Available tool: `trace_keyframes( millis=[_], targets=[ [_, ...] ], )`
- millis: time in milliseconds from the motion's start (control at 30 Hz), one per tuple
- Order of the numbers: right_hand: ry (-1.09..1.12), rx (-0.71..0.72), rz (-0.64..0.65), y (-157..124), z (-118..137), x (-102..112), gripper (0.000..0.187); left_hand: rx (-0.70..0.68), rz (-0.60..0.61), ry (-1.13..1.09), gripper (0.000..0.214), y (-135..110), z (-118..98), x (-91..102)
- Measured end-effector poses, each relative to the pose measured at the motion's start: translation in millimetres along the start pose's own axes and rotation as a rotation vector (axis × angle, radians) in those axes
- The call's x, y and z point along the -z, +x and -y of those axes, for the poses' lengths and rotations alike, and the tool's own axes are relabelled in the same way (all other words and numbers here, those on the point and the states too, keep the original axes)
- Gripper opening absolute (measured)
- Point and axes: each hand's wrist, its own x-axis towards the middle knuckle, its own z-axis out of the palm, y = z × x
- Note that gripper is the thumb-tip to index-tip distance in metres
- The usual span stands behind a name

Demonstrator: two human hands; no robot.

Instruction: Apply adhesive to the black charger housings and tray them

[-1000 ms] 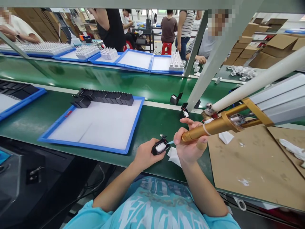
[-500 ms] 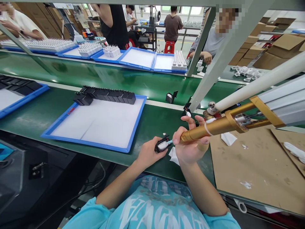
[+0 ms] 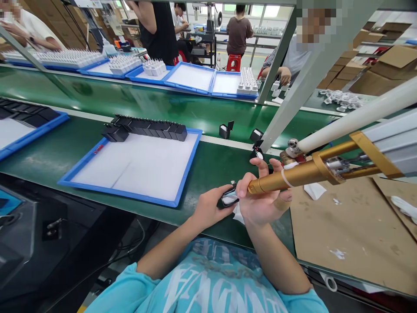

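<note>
My left hand (image 3: 208,208) is closed round a small black plastic housing (image 3: 229,198) with white paste inside, held just above the bench edge. My right hand (image 3: 260,204) grips the front of a gold-coloured glue gun (image 3: 275,181), fingertips curled round its tip. The gun's thin pale nozzle reaches into the housing; its end is hidden there. Beneath the hands lies a crumpled white paper (image 3: 239,216). Just beyond my right fingers, another open black housing (image 3: 258,152) sits by the metal post.
A blue-rimmed tray (image 3: 130,196) with rows of black housings (image 3: 146,128) lies to the left. Behind it runs a green belt (image 3: 156,102) carrying open housings. A slanted post (image 3: 293,95) and white pipe (image 3: 352,117) rise at right, over stained cardboard (image 3: 325,230). Co-workers sit beyond.
My left hand has brought the housing right, closer against the gun's tip, so less nozzle shows. On the belt, an open housing has shifted left and another shows more fully beside the post.
</note>
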Motion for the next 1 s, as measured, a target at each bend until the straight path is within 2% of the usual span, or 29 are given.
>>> trace_keyframes(
  millis=[200, 333, 433, 533, 633, 733, 933, 1000],
  targets=[
    [-0.065, 0.008, -0.083, 4.5, 4.5, 8.5, 0.046, 0.048, 0.137, 0.168, 0.044, 0.3, 20.6, 17.4],
    [-0.096, 0.015, -0.119, 6.5, 11.9, 18.4, 0.042, 0.121, 0.212, 0.125, 0.056, 12.0, 19.1, 28.0],
    [-0.119, 0.016, -0.138, 6.7, 15.9, 26.0, 0.041, 0.163, 0.251, 0.043, 0.053, 26.7, 13.1, 24.4],
    [-0.124, 0.012, -0.137, 5.7, 18.3, 32.5, 0.04, 0.158, 0.278, -0.059, 0.037, 35.4, 13.5, 13.8],
    [-0.122, 0.011, -0.126, 4.7, 19.7, 37.0, 0.037, 0.091, 0.229, -0.058, 0.029, 34.0, 21.2, 5.6],
    [-0.113, 0.022, -0.123, 4.5, 20.6, 39.4, 0.036, -0.022, 0.187, 0.061, 0.029, 29.2, 27.3, 7.3],
    [-0.089, 0.014, -0.125, 5.6, 21.0, 42.2, 0.036, -0.307, 0.291, 0.242, 0.041, 24.3, 20.2, 26.2],
    [-0.089, 0.014, -0.123, 5.6, 20.7, 43.4, 0.037, -0.352, 0.272, 0.264, 0.039, 21.7, 19.8, 27.6]
  ],
)
